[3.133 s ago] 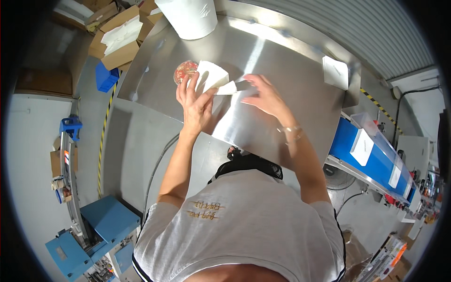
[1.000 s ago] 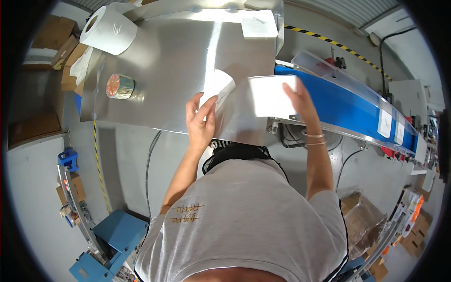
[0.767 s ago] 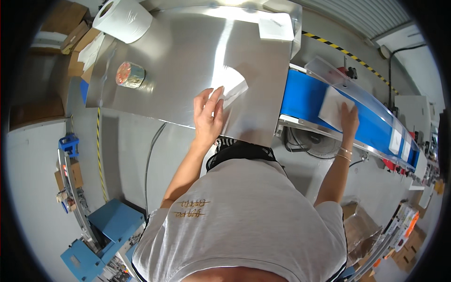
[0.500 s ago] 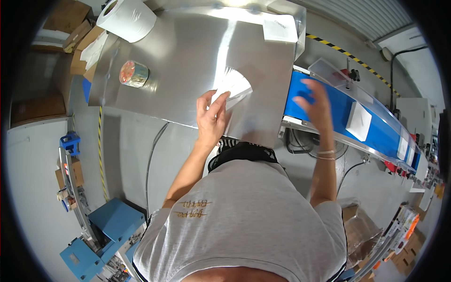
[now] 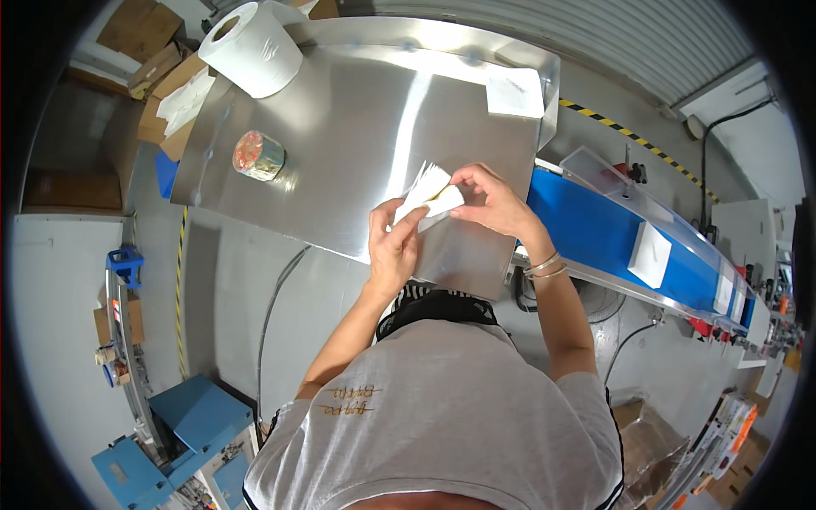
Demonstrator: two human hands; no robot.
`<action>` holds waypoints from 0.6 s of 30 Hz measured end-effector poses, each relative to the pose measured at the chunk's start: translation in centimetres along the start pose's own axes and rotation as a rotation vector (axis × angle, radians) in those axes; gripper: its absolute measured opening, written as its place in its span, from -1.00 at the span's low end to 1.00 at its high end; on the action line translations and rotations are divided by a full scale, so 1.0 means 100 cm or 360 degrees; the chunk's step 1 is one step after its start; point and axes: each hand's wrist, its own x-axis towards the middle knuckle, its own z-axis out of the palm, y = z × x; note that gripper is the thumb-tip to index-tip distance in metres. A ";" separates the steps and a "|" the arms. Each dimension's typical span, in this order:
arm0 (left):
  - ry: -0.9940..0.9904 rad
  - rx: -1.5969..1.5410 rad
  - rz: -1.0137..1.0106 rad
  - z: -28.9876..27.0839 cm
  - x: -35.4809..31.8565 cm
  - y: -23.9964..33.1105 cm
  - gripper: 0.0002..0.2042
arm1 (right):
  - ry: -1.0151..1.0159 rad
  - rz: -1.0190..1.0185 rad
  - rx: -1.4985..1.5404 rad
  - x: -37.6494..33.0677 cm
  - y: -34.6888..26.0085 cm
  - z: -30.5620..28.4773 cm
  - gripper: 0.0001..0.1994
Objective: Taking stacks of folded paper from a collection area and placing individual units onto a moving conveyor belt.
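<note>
Over the near part of a steel table [image 5: 340, 127], my left hand [image 5: 393, 248] pinches a stack of thin white paper sheets [image 5: 427, 181] at its near left end. The sheets spread apart at the far end. From the right, my right hand [image 5: 501, 206] grips the stack's right side between thumb and fingers, where part of it bends away from the rest. A yellowish tint shows in the gap. Whether the sheets are loose or joined in folded pieces, I cannot tell.
Right of the table runs a blue conveyor belt [image 5: 586, 208] with a clear guard, carrying a flat white packet [image 5: 649, 255]. Another white stack [image 5: 515, 92] lies at the far right corner. A large white roll [image 5: 252, 51] and a tape roll [image 5: 259, 155] stand on the left.
My right hand has come left from above the conveyor and taken hold of the stack. The fanned sheets have closed up somewhat, and their right part is bent apart.
</note>
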 end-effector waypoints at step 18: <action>-0.0091 0.0147 0.0184 -0.007 0.013 -0.008 -0.73 | 0.0601 0.0362 0.0505 -0.091 0.064 -0.039 -0.86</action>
